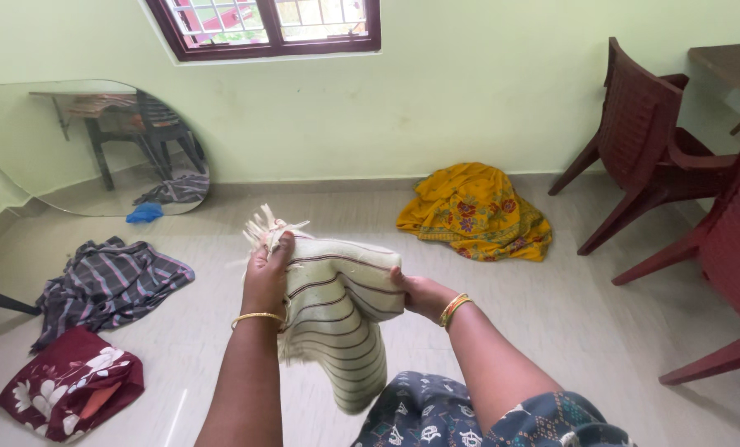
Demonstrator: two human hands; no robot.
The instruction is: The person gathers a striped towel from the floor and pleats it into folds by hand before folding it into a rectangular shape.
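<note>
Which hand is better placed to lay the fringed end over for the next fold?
Left, probably. The left hand already grips the towel at its fringed end, raised on top. The right hand pinches the side edge lower down, with the rest hanging below.

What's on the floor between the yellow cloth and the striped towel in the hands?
Nothing: in the head view, only bare floor lies between the yellow cloth and the striped towel.

Soft woven cream towel (337, 310) with dark stripes and fringed edge, glossy pale floor tiles (568, 323), moulded maroon plastic chairs (647, 145), shiny gold metal bangles (452, 308), matt yellow floral cloth (476, 211)
</note>
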